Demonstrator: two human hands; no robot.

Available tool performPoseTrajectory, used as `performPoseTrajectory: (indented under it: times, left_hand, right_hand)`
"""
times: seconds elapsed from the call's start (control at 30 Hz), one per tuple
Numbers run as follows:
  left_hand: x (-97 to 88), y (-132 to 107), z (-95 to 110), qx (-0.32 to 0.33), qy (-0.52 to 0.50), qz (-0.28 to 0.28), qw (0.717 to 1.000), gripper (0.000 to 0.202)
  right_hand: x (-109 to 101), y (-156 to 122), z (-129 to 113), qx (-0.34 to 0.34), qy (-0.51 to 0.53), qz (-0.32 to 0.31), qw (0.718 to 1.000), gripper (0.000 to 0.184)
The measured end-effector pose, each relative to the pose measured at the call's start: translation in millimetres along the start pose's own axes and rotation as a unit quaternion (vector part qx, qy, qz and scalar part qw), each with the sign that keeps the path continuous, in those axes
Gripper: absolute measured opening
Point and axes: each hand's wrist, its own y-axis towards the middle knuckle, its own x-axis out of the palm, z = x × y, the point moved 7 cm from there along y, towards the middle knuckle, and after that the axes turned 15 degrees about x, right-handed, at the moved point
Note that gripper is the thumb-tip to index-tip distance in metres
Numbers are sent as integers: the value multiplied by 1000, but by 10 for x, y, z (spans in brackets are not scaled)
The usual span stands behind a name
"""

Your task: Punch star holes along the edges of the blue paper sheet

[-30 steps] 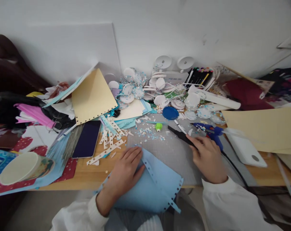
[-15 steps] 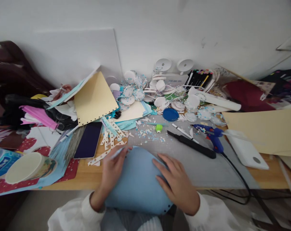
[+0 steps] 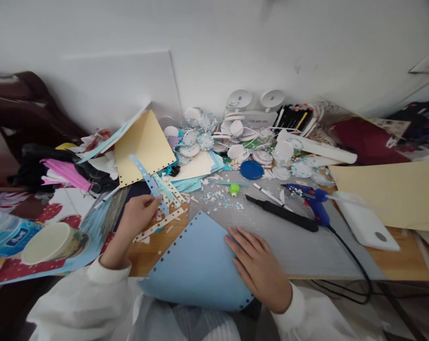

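Note:
A light blue paper sheet point(image 3: 196, 260) with punched holes along its edge lies at the table's near edge. My right hand point(image 3: 259, 265) rests flat on its right side, fingers spread. My left hand point(image 3: 138, 215) is out to the left over the dark phone, pinching a narrow blue perforated strip point(image 3: 147, 177) that sticks up and away from the fingers. Several white perforated strips point(image 3: 163, 208) lie beside that hand.
A black craft knife point(image 3: 285, 215) and a blue glue gun point(image 3: 312, 199) with its black cord lie on the grey mat point(image 3: 307, 246) to the right. Further back: a green punch point(image 3: 233, 189), blue lid point(image 3: 251, 169), white paper discs, markers, beige sheets. A paper cup point(image 3: 47, 244) sits at left.
My left hand has come off the blue sheet and swung left, carrying the torn-off perforated strip. The sheet has flattened out under my right hand, which let go of the black knife a second ago.

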Motion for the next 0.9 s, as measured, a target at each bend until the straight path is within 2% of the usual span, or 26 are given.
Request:
performPoseTrajectory:
  times: [0.07, 0.13, 0.17, 0.2, 0.23, 0.33, 0.37, 0.43, 0.57, 0.7, 0.8, 0.9]
  left_hand:
    - [-39, 9, 24, 1, 109, 23, 994, 36]
    - [-104, -58, 167, 5, 191, 79, 978, 36]
    - [-98, -109, 269, 16, 201, 91, 975, 38]
    - [-48, -162, 378, 35, 189, 80, 978, 39]
    - [36, -217, 486, 59, 174, 51, 982, 38]
    - [407, -400, 728, 131, 130, -96, 978, 31]
    - [496, -451, 761, 144, 130, -121, 973, 27]
    - [597, -501, 755, 146, 129, -132, 972, 21]
    - [659, -478, 647, 126, 96, -138, 978, 16]
    - [668, -493, 670, 129, 46, -178, 974, 17]
    - [701, -632, 868, 173, -69, -250, 950, 25]
    - [744, -819, 1082, 178, -230, -331, 898, 34]
  right_hand:
    - [-2, -2, 9, -8, -3, 6, 1000, 49]
    - [-5, -5, 13, -13, -1, 13, 1000, 48]
    - [-7, -7, 12, -13, 1, 15, 1000, 48]
    - [-9, -8, 7, -13, 4, 15, 1000, 48]
    - [-11, -9, 2, -12, 7, 13, 1000, 47]
    - [-39, -2, 7, -11, 20, 1, 1000, 47]
    - [-56, 4, 26, -14, 27, -2, 1000, 47]
    - [-107, 30, 128, -7, 42, 2, 999, 49]
    - [-201, 127, 610, 74, 55, 62, 994, 46]
    - [-171, 241, 1047, 123, 47, 69, 989, 44]
    - [-246, 360, 1133, 113, 65, 60, 990, 41]
    - [-445, 555, 1025, 85, 95, 59, 990, 36]
